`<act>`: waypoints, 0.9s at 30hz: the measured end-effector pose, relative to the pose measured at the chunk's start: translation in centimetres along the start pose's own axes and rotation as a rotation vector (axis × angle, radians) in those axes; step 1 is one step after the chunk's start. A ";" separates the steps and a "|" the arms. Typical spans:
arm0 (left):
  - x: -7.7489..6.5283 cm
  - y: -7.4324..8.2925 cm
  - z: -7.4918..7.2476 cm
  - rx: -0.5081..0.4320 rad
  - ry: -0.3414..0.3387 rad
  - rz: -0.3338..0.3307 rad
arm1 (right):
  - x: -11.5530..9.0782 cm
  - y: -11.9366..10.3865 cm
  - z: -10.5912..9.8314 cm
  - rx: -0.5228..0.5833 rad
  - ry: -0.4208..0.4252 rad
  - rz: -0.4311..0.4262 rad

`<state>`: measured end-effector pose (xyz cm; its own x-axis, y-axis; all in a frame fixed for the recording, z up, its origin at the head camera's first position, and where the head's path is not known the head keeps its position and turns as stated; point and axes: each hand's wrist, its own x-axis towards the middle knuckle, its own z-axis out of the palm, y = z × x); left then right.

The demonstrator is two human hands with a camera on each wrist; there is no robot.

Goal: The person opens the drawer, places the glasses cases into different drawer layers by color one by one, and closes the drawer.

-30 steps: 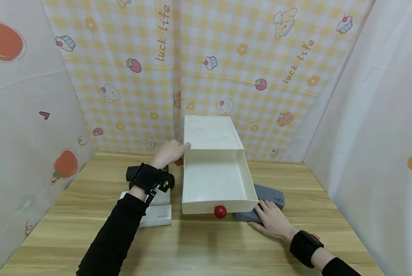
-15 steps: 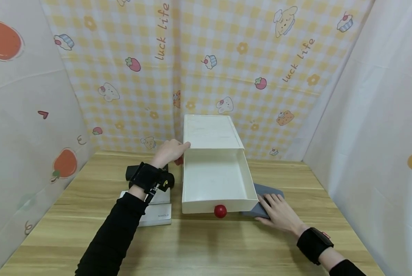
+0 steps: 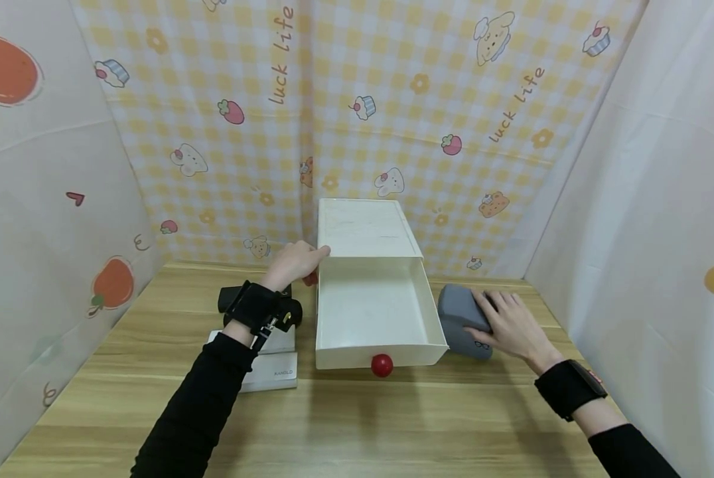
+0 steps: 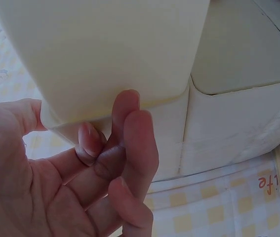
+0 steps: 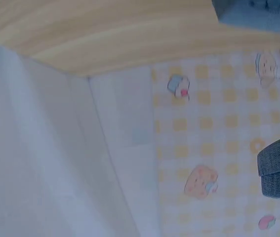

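Note:
A white drawer box (image 3: 365, 229) stands mid-table with its drawer (image 3: 371, 312) pulled out; a red ball knob (image 3: 382, 366) is on the front. My left hand (image 3: 295, 261) grips the box's left front edge, thumb at the top. The left wrist view shows its fingers (image 4: 140, 143) curled by the white wall. To the right of the drawer, my right hand (image 3: 512, 325) holds a grey glasses case (image 3: 461, 305), fingers over its far side. Another grey glasses case (image 3: 467, 342), with a small glasses print, lies on the table just in front of the held one.
Left of the box, beneath my left wrist, are a black object (image 3: 228, 299), partly hidden, and white flat boxes (image 3: 273, 372) with small lettering. A patterned cloth (image 3: 214, 133) hangs behind the wooden table (image 3: 357, 431), with white cloth at both sides.
My right hand has lifted the nearer glasses case off the table and carried it back and right, beyond the printed one. My left hand and the drawer box have stayed put.

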<state>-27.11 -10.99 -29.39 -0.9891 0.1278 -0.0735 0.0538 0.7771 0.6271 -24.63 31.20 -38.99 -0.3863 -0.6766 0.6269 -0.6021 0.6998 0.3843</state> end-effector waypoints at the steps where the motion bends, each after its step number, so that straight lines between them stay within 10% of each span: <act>1: 0.0 0.0 0.0 0.000 0.000 -0.001 | 0.4 0.4 -0.3 -0.004 0.014 0.000; 12: -0.2 0.0 0.1 0.005 0.011 0.007 | 5.8 2.1 -2.9 -0.034 0.108 -0.036; 27: -0.3 0.1 -0.1 0.017 0.008 0.001 | 13.7 -3.1 -3.6 -0.045 -0.039 -0.238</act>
<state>-26.81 -11.03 -29.25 -0.9901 0.1237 -0.0666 0.0571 0.7873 0.6139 -25.55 20.63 -29.16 -0.2645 -0.8313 0.4889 -0.6481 0.5286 0.5482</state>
